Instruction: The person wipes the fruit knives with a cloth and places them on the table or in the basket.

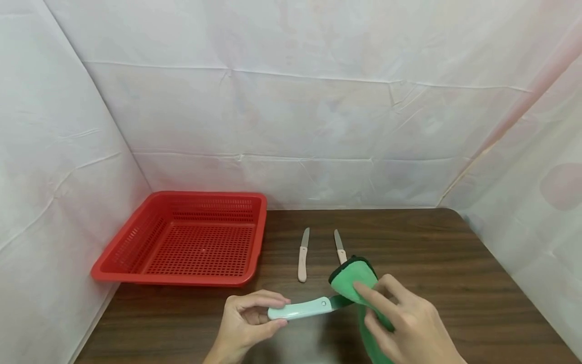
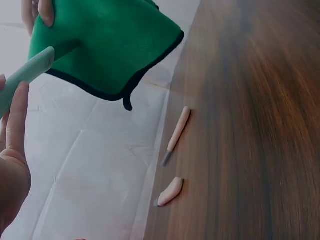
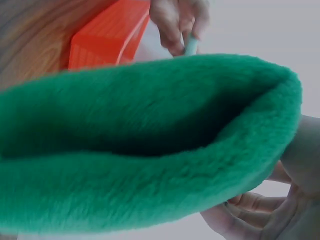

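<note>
My left hand [image 1: 247, 323] pinches the end of a mint-green knife handle [image 1: 300, 308] between thumb and fingers, the blade pointing right. My right hand [image 1: 404, 318] grips a green cloth [image 1: 356, 278] with black edging, and its fold covers much of the blade. In the left wrist view the cloth [image 2: 110, 45] hangs beside the blade with a small black loop at its edge. The cloth [image 3: 150, 190] fills much of the right wrist view, folded over, with the right hand's fingers [image 3: 255, 205] below it and the left hand [image 3: 180, 20] beyond.
Two knives with pale pink handles lie behind my hands on the brown wooden table [image 1: 432, 258]: one knife [image 1: 302, 263] left, another knife [image 1: 339, 245] partly behind the cloth. A red perforated basket [image 1: 182, 280] stands at the left. White sheeting [image 1: 291, 121] surrounds the table's back and sides.
</note>
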Action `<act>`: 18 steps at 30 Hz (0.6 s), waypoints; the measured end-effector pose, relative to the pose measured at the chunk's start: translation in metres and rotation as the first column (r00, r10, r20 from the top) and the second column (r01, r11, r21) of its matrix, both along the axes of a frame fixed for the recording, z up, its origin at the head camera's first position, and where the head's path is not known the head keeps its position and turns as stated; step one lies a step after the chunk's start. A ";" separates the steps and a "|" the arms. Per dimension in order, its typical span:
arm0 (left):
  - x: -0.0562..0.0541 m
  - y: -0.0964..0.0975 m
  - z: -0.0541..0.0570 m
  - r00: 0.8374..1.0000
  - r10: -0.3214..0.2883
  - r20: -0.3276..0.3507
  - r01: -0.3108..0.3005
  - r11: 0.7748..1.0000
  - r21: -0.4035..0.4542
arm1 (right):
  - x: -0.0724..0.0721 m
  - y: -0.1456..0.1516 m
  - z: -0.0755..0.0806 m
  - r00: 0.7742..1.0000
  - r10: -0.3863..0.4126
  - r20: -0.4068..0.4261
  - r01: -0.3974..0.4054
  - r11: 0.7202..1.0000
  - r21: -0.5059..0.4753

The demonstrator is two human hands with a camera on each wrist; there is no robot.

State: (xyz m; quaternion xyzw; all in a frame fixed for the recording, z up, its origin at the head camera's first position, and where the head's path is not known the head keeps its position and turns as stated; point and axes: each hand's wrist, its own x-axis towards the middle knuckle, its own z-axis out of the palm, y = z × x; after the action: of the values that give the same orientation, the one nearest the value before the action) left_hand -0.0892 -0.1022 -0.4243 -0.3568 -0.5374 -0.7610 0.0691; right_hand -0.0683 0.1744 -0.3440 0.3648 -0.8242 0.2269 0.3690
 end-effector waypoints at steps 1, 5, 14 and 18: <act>0.000 0.000 0.000 1.000 -0.001 0.000 0.000 1.000 0.006 | 0.000 -0.002 -0.001 1.000 0.007 -0.005 -0.007 1.000 0.015; -0.001 0.002 0.001 1.000 -0.006 -0.012 0.007 0.999 0.042 | -0.001 -0.009 -0.007 1.000 0.020 -0.005 -0.019 0.996 0.085; 0.000 0.004 0.000 0.999 -0.036 -0.008 0.036 0.992 0.124 | -0.002 -0.011 -0.017 0.999 0.047 -0.014 -0.044 0.982 0.185; 0.002 0.004 0.000 0.999 -0.039 0.007 0.038 0.991 0.130 | -0.001 -0.008 -0.018 1.000 0.027 -0.004 -0.025 0.979 0.200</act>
State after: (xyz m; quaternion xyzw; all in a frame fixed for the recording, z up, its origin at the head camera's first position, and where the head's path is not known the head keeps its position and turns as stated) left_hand -0.0875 -0.0977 -0.4241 -0.3583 -0.4801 -0.7972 0.0749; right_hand -0.0694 0.1667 -0.3620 0.4116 -0.8367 0.1462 0.3304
